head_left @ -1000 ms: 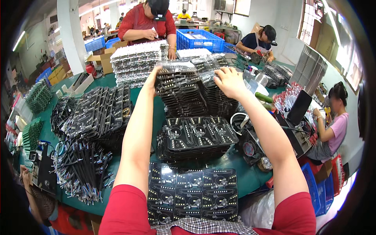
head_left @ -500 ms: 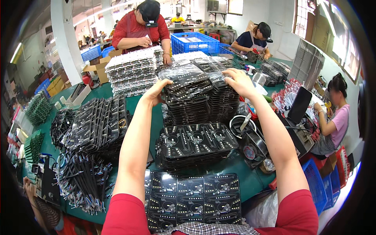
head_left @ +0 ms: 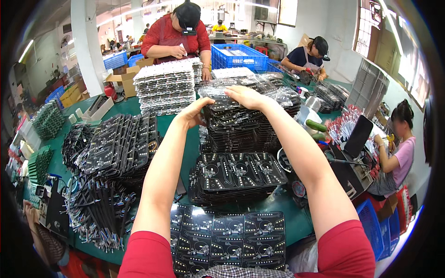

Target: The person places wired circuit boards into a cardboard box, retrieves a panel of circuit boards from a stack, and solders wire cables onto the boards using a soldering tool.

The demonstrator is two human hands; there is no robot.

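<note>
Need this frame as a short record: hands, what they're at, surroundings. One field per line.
left hand: at tall black board stack, near left corner; fingers partly hidden
right hand: over that stack's top, fingers extended
on top: clear plastic film
in front: lower black board stack
nearest wearer: black board panels
left: cable bundle
beyond, left: white stack
surface: green table
</note>
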